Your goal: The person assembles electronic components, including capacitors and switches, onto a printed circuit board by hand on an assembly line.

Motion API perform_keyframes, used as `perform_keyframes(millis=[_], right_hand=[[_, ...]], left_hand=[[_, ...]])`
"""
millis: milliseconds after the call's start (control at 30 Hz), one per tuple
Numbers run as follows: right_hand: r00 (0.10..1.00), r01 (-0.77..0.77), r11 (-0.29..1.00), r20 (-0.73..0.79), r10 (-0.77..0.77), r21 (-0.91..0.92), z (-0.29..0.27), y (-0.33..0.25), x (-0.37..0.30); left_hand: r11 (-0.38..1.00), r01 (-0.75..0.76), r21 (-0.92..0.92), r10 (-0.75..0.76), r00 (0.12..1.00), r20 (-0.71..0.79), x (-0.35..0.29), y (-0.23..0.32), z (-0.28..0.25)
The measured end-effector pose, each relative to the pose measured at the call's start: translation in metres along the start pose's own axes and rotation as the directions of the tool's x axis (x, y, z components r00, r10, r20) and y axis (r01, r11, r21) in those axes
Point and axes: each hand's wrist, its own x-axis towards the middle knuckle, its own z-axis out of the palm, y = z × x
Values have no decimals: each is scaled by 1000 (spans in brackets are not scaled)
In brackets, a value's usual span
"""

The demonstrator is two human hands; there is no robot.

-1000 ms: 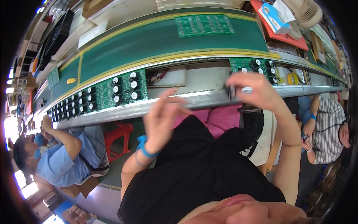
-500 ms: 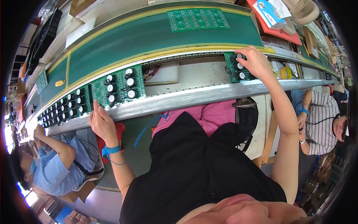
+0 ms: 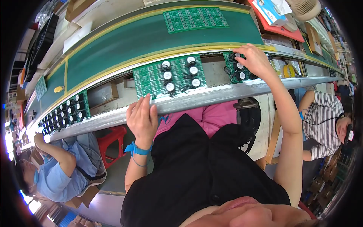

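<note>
A green circuit board (image 3: 150, 78) with two rows of round white-topped black components lies across the two rails in front of me. My left hand (image 3: 143, 121), fingers stretched out, touches its near left corner from below. Further right sits another green circuit board (image 3: 228, 65), bearing similar white-topped components and black wires. Over its far side bends my right hand (image 3: 254, 60), with thumb and forefinger around a component by the far rail; the palm hides part of that board. A blue wrist strap (image 3: 137, 149) is on my left wrist.
The metal near rail (image 3: 181, 99) runs across before me. More populated boards (image 3: 72, 109) stand on the left, by a person in blue (image 3: 64, 166). A bare panel of boards (image 3: 196, 19) lies on the green bench. Another person in stripes (image 3: 321, 121) sits at right.
The middle circuit board has slid right along the rails, my left hand moving with it, opening a gap from the boards at left. My right hand stays at the right-hand board.
</note>
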Motion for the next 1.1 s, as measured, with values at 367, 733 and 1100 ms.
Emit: perform_keyframes(millis=[367,733,1100], right_hand=[[990,110,994,86,-111,18,8,14,5],[870,-273,813,-229,437,515,0,70,-192],[662,-738,634,69,746,232,210,123,-377]], left_hand=[[991,-68,-116,73,996,41,17,31,19],[980,-74,-185,114,969,220,23,51,31],[940,-94,-329,215,911,352,53,116,72]])
